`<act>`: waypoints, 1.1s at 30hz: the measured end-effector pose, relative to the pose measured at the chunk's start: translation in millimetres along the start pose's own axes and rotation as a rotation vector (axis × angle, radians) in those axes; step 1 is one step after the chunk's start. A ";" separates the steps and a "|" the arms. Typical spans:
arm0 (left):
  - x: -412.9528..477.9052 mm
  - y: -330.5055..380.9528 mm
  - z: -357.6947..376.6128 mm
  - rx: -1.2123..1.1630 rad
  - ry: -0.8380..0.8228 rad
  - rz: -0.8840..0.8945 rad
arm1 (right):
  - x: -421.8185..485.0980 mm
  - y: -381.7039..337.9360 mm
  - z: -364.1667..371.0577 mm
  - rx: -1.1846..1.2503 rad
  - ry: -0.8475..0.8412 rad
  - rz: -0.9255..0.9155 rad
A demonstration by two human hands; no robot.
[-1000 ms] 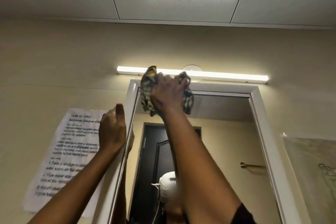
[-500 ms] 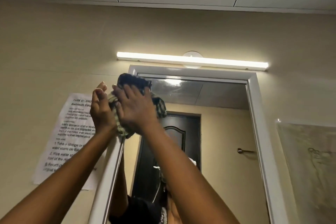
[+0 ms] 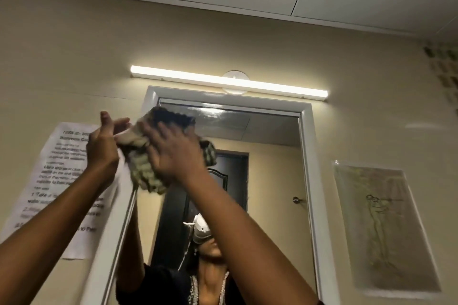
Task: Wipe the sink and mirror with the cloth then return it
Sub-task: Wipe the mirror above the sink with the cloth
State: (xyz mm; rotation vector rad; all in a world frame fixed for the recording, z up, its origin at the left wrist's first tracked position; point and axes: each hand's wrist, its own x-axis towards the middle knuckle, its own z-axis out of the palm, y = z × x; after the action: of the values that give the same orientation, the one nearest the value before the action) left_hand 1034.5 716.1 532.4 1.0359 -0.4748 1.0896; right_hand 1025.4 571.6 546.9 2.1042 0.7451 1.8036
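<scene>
A bunched checked cloth (image 3: 146, 171) is held up in front of the upper left corner of the mirror (image 3: 270, 156), which has a white frame (image 3: 307, 156). My right hand (image 3: 173, 153) presses against the cloth with fingers spread over it. My left hand (image 3: 104, 146) holds the cloth's left side, fingers pointing up, just left of the mirror's frame. Both arms reach upward. The sink is out of view.
A lit tube lamp (image 3: 228, 82) runs above the mirror. A printed instruction sheet (image 3: 62, 181) hangs on the wall at the left, a plastic-covered sheet (image 3: 381, 225) at the right. The mirror reflects a dark door and the person.
My right hand brought the cloth down from the mirror's top edge to its upper left corner. My left hand left the frame and joined the cloth. The view tilted and shifted.
</scene>
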 end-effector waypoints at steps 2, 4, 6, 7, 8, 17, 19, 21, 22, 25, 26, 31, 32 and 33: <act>-9.7 -6.3 6.0 0.053 0.089 0.021 | 11.9 28.5 -10.5 0.013 0.033 0.118; -20.3 -13.2 12.5 0.162 0.110 0.068 | 8.9 47.4 -17.5 -0.028 0.072 0.148; -28.4 -15.3 16.8 0.295 0.104 0.131 | -6.4 62.1 -24.9 -0.019 0.098 0.174; -30.4 -15.8 18.1 0.348 0.096 0.194 | -17.0 72.1 -28.8 -0.015 0.115 0.215; -30.0 -16.4 19.5 0.394 0.090 0.261 | -28.2 85.3 -34.2 -0.034 0.136 0.267; -22.8 -17.2 23.8 0.500 0.122 0.346 | -135.5 175.7 -68.8 -0.242 0.134 0.628; -26.8 -18.0 25.0 0.485 0.095 0.364 | -169.2 157.3 -65.2 -0.183 0.122 0.653; -34.4 -18.2 25.1 0.445 0.048 0.407 | -212.9 131.0 -59.9 -0.161 0.096 0.695; -38.2 -17.5 24.2 0.424 0.026 0.422 | -234.7 115.8 -57.0 -0.151 0.079 0.717; -42.8 -15.9 20.4 0.324 -0.018 0.407 | -277.2 80.9 -49.2 -0.161 0.043 0.755; -43.1 -16.2 19.6 0.291 -0.025 0.398 | -281.0 78.3 -47.9 -0.176 0.038 0.761; -40.5 -17.7 18.9 0.183 -0.047 0.418 | -219.2 101.3 -53.7 -0.246 0.108 0.735; -38.4 -17.5 19.4 0.173 -0.053 0.423 | -195.7 104.1 -53.6 -0.243 0.124 0.731; -36.6 -17.4 19.8 0.164 -0.063 0.423 | -171.4 103.1 -52.0 -0.225 0.129 0.730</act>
State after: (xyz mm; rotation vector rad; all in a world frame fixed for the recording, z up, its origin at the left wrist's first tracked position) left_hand 1037.4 679.4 506.3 1.1451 -0.6839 1.4935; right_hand 980.0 386.6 466.8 2.2783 -0.2574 2.2420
